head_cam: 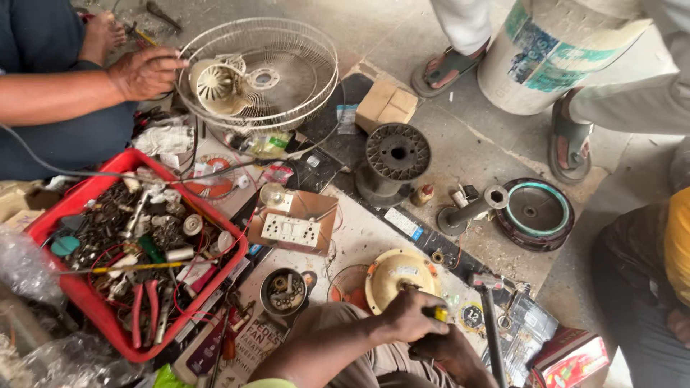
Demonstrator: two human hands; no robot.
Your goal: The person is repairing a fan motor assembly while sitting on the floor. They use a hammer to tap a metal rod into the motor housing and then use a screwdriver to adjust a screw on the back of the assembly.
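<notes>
Both of the wearer's hands sit at the near edge, centre-right. Left hand [406, 316] is curled over and resting on the near rim of a cream round motor housing [399, 276], which lies on the floor just far of the hands. A short yellow-handled tool [440, 313] sticks out between the two hands. Right hand [449, 350] is fisted just near of the left and touching it; probably it is the one gripping the tool, but the fingers overlap and I can't tell which hand really has it.

Just right of the hands: hammer [491, 316], head far, handle running near. Just left of the housing: small round tin [284, 292] of screws and bits. Far of that, a white switch-and-socket board [291, 231] on a brown box.

Left side: red plastic tray [108, 323] full of dark hardware, wires, red-handled pliers.

Far centre: white wire fan guard [267, 72] with its cream motor inside. Another person's hand [146, 72] grips the guard's left rim.

Centre: black empty wire spool [397, 154], cardboard box [387, 105] far of it. Right: dark round motor part with teal ring [537, 212], grey metal shaft [471, 210] just left of it. Far right: white bucket [553, 50] beside sandalled feet.
</notes>
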